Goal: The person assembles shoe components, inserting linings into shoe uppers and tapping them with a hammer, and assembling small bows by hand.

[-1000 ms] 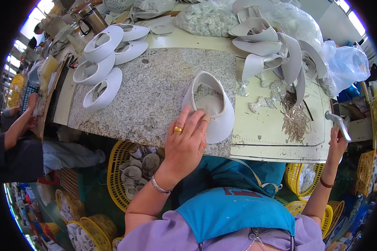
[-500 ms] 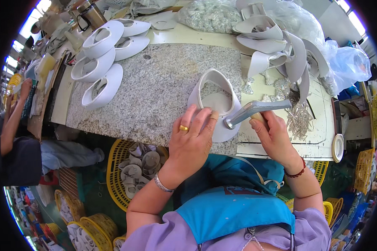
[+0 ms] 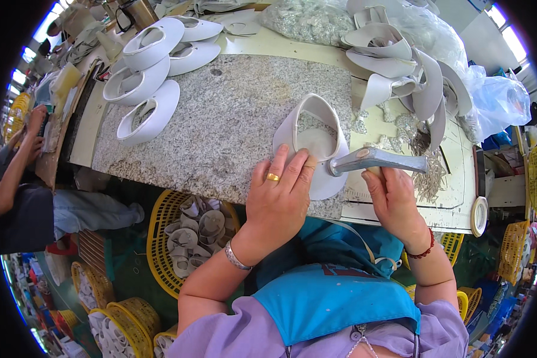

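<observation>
On the stone slab (image 3: 232, 119) stands a white, curved piece with a round opening (image 3: 320, 182), resembling a shoe upper. My left hand (image 3: 280, 200) lies on its near left side, fingers stretched out and pressing it down; a gold ring is on one finger. In my right hand (image 3: 394, 200) is a hammer (image 3: 379, 160), gripped by its mostly hidden handle. One end of the grey metal head meets the lower right of the white piece; I cannot tell if it touches. The other end points right.
Similar white pieces are stacked at the left (image 3: 152, 113) and far right (image 3: 379, 53). Thin silvery bits (image 3: 429, 179) and a tape roll (image 3: 478, 216) lie right. Below the edge is a yellow basket (image 3: 155, 238) of pieces. Another person's arm (image 3: 18, 161) shows far left.
The hammer head has swung to a flatter angle, its far end lower and further right. My left hand still rests on the white piece. The view has shifted slightly.
</observation>
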A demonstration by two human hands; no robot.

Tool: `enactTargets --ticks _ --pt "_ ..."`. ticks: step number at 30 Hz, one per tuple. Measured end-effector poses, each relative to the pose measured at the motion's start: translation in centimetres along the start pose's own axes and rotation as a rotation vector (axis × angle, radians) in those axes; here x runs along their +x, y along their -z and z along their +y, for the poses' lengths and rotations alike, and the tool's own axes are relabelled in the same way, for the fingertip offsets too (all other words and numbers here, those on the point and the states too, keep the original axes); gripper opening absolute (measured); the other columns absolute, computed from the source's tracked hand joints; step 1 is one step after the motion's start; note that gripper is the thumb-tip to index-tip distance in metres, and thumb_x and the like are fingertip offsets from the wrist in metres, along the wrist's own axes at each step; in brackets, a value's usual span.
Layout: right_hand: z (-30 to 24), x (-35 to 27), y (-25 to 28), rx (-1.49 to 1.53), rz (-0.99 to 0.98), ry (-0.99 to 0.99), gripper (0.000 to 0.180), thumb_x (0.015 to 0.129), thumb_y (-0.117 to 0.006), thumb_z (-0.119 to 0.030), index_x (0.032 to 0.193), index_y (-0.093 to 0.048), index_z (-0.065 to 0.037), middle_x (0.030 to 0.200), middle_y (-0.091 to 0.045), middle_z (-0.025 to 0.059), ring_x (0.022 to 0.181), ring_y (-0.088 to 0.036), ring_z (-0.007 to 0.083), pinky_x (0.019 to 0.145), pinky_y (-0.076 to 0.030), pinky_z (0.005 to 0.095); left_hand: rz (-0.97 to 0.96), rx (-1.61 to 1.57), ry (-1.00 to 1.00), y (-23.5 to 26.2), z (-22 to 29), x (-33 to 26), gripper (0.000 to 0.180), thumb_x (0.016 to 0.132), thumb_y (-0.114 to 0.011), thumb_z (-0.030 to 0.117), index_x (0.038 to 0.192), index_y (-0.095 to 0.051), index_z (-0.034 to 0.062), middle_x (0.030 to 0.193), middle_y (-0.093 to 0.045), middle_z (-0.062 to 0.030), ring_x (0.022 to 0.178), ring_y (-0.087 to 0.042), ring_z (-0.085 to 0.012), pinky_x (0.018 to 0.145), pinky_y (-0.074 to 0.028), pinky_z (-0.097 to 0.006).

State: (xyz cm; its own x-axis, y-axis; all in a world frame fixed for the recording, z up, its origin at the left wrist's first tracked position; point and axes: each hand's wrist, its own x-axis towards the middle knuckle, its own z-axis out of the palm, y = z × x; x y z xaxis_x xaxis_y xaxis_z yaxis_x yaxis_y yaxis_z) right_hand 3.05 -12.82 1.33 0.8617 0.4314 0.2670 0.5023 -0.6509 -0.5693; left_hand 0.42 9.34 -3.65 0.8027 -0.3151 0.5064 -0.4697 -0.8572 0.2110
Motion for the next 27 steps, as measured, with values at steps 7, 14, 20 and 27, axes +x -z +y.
enactTargets --ticks 7,14,20,27 --pt "-0.8 0.5 -0.3 -0.089 -0.038 0.047 0.035 0.091 -0.058 -0.005 0.125 -0.051 0.002 0.101 -0.061 0.019 0.091 -0.057 0.0369 0.082 -0.045 0.042 -0.005 -0.021 -0.009 0.1 -0.1 -0.2 0.044 0.079 -0.06 0.013 0.122 -0.06 0.0029 0.125 -0.056 -0.0103 0.119 -0.05 -0.0326 0.094 -0.039 -0.046" --pt "-0.8 2.2 0.4 -0.191 -0.083 0.272 0.037 0.084 -0.063 -0.005 0.119 -0.053 0.0 0.095 -0.061 0.0144 0.073 -0.061 0.0321 0.06 -0.05 0.0389 -0.013 -0.054 0.019 0.3 0.1 0.0 0.045 0.077 -0.061 0.01 0.121 -0.06 0.0035 0.128 -0.055 -0.0071 0.122 -0.047 -0.0314 0.095 -0.037 -0.044" --pt "-1.6 2.0 0.7 -0.443 -0.216 0.43 0.055 0.072 -0.064 -0.012 0.124 -0.047 -0.005 0.071 -0.048 0.0064 0.052 -0.057 0.0207 0.047 -0.047 0.034 -0.044 -0.063 0.029 0.7 0.1 0.1 0.045 0.076 -0.061 0.01 0.121 -0.06 0.0033 0.129 -0.054 -0.0067 0.123 -0.046 -0.0318 0.096 -0.037 -0.044" --pt "-0.8 2.2 0.6 -0.12 -0.111 0.221 0.033 0.087 -0.061 -0.007 0.119 -0.054 -0.001 0.095 -0.061 0.0177 0.079 -0.061 0.0368 0.066 -0.05 0.0414 -0.013 -0.077 0.037 0.2 0.2 -0.1 0.045 0.076 -0.061 0.01 0.12 -0.06 0.0025 0.128 -0.054 -0.0073 0.123 -0.046 -0.032 0.097 -0.037 -0.044"
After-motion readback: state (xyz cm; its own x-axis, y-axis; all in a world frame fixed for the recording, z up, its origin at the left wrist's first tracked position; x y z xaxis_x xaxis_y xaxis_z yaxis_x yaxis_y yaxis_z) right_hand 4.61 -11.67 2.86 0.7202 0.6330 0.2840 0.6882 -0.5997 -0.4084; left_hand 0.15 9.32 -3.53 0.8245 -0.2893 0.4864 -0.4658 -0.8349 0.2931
